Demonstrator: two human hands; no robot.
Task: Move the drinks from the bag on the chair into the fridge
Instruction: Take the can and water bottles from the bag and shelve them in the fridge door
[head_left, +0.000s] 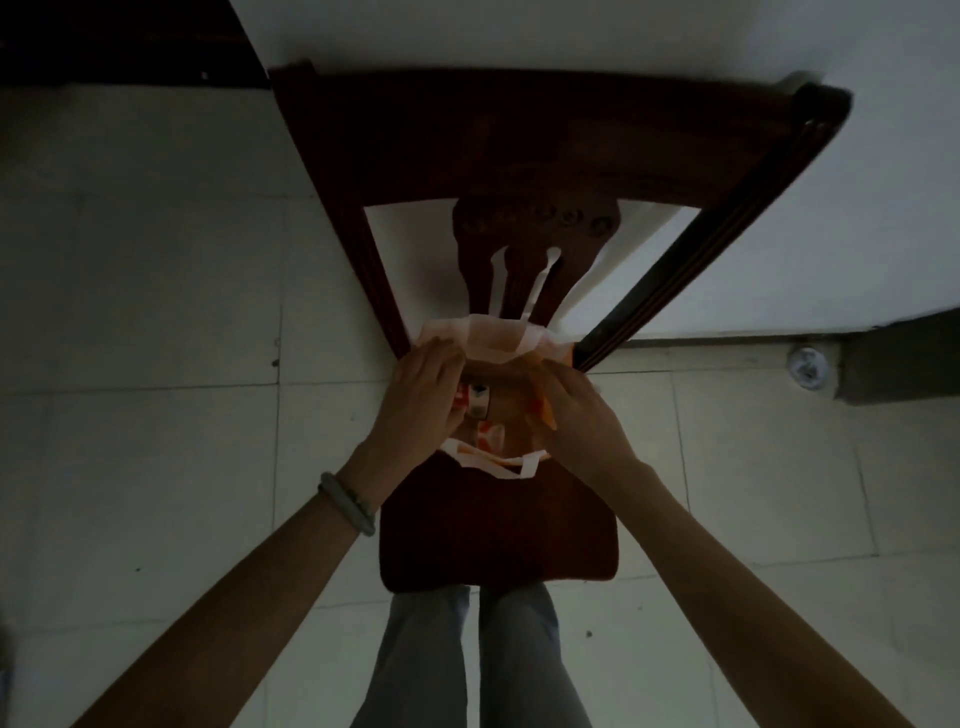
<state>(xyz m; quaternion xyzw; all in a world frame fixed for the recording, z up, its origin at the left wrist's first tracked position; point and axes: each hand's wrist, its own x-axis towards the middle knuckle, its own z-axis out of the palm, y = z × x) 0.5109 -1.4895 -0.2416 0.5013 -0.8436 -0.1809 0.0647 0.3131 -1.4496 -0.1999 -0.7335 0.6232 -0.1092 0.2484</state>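
An orange and white bag (498, 338) sits open on the seat of a dark wooden chair (498, 525). Inside it shows the top of a drink carton (477, 399), white with red print. My left hand (423, 384) reaches into the bag's left side with its fingers at the carton; whether it grips the carton is hidden. My right hand (582, 415) pinches the bag's right edge and pulls it outward. The fridge is out of view.
The chair's tall carved back (545, 150) leans against a white wall. Pale floor tiles (156, 312) spread left and right of the chair. A round fitting (807, 368) lies on the floor at the right, beside a dark low block (904, 358). My legs stand at the seat's front edge.
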